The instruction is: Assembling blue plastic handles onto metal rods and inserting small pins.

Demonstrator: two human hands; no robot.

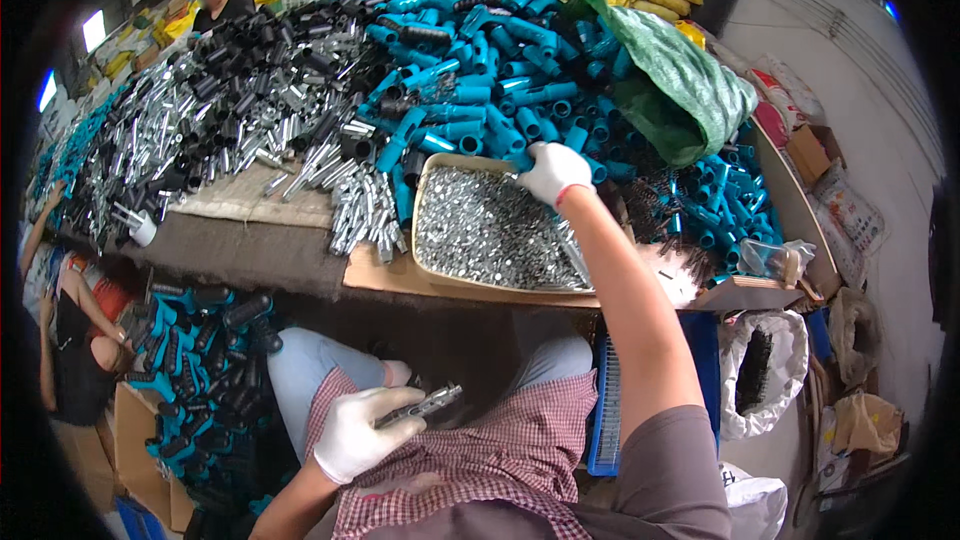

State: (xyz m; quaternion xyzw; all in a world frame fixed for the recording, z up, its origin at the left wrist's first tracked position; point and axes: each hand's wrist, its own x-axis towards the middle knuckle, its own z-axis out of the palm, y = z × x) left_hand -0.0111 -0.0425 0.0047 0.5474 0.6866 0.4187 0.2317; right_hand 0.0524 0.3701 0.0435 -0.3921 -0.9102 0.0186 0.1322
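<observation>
My left hand (360, 430), in a white glove, is closed around a slim silver metal part (432, 404) with slots, held above my lap. My right hand (552, 175), also gloved, reaches to the far right rim of a cream tray (417, 230). Small shiny metal pieces (490, 220) fill that tray. The right fingers are bent together at the rim beside the teal plastic tubes (520, 120); what they hold, if anything, is hidden. Left of the tray lies a heap of silver metal tubes (365, 210).
Black and silver parts (250, 90) are heaped across the table's left. A green sack (675, 80) lies over the teal pile. Teal and black handles (205, 370) are piled low on the left. A white sack (765, 370) stands right. Other people (85, 340) sit left and behind.
</observation>
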